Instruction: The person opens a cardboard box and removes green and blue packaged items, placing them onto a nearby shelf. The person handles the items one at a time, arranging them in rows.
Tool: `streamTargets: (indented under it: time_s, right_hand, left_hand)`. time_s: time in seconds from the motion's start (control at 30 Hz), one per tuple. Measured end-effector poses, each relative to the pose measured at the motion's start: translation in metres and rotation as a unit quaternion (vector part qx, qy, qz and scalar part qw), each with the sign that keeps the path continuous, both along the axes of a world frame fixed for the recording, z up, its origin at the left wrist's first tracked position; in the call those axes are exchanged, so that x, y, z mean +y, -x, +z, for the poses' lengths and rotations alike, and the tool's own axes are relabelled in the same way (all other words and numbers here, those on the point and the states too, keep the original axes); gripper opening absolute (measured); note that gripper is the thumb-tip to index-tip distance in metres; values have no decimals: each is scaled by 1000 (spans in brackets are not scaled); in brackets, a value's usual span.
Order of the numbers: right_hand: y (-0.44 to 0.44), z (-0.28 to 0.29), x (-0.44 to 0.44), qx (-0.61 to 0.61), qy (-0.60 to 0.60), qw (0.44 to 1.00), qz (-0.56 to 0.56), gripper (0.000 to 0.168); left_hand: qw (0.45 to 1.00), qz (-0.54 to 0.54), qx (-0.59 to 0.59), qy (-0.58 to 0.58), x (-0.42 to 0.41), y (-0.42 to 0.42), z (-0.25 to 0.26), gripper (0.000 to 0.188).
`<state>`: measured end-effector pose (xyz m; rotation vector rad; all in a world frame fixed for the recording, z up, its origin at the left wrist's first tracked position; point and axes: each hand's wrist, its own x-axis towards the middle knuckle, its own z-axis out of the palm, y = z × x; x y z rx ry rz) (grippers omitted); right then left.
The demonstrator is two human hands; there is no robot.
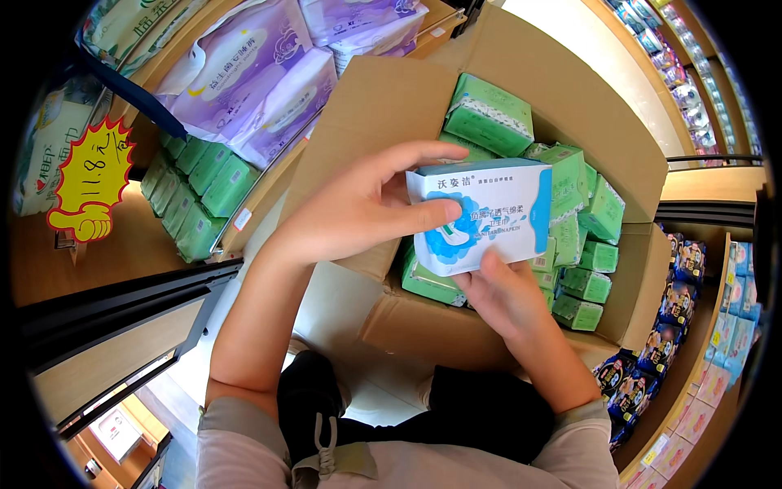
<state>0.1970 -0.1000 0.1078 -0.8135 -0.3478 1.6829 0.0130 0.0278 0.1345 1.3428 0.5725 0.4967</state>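
Note:
Between my two hands is a white and blue pack of sanitary napkins (489, 220), its printed front turned up towards me. My left hand (372, 202) grips its left side, thumb across the front and fingers behind the top edge. From below, my right hand (513, 293) holds the bottom edge, the thumb on the front. Under the pack stands an open cardboard box (562, 79) with its flaps spread. Several green packs (492, 116) lie in it, some stacked along the right side, others tilted loosely. The held pack hides part of the box's contents.
On the left, a wooden shelf (269, 189) carries purple packs of night pants (244, 73), with green packs (214, 177) below. A yellow price sign (91, 177) juts out there. Dark blue packs (663, 348) and pink boxes (690, 422) line the right shelf. More stocked shelves (678, 67) stand behind.

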Motion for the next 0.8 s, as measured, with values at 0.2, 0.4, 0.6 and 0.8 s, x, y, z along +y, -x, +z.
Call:
streamTargets:
  time_s: [0.2,0.4,0.6,0.8]
  right_hand:
    - [-25,10,4,-72,-31,997,2,68]
    - [-29,12,3,-90,-15,996,-15,64]
    - [-30,10,1,-86,-25,996,-13,60]
    - [-27,12,0,-94,-18,995,-22,62]
  left_hand:
    - [998,49,-19,27,6,3,2,42]
    - [999,53,9,10,6,2,0,41]
    - [999,52,7,12,5,1,-1,43]
    - [998,51,9,24,4,1,-3,43]
